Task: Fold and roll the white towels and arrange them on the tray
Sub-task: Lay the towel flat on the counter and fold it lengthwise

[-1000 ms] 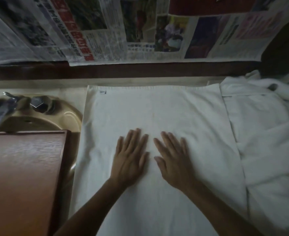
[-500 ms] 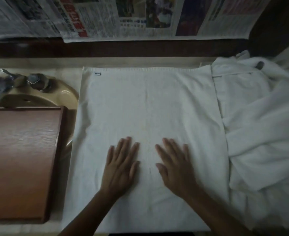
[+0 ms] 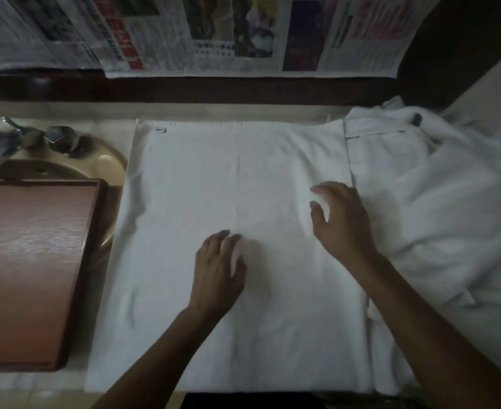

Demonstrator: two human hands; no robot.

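towel: one white towel [image 3: 184, 202] lies flat on the counter [image 3: 243, 112], directly in front of the person, between the tray and the pile.
why flat: my read is it's spread out so the first fold lands square; nothing is folded or rolled yet.
left hand: left hand [image 3: 219, 267] is on the cloth near the centre crease with curled fingers. a pale pucker of towel sits between thumb and fingers, so it looks like a pinch, though the frame is blurry.
right hand: right hand [image 3: 342, 219] is near the towel's right edge in the same pose, fingers curled round a small bump of cloth.
why that grip: probably picking up a layer to fold it across. the hands are apart, so the lifted edge should stay straight.
orientation: the far hem runs parallel to the wall, with the corner tag [image 3: 160, 130] at far left. the near hem sits at the counter's front edge.
long axis: looks to run away from the person, along the centre crease. the wide lens makes this uncertain.
tray: wooden tray [image 3: 31, 261] sits on the left, over the sink [image 3: 107, 163], just beside the towel with no towels on it. that makes it a short reach for finished rolls.
pile: more white towels [image 3: 449, 216] are heaped on the right, overlapping the flat one's right edge, likely the queue.
backdrop: newspaper [image 3: 213, 33] hangs on the wall and the taps [image 3: 57, 137] are at far left.
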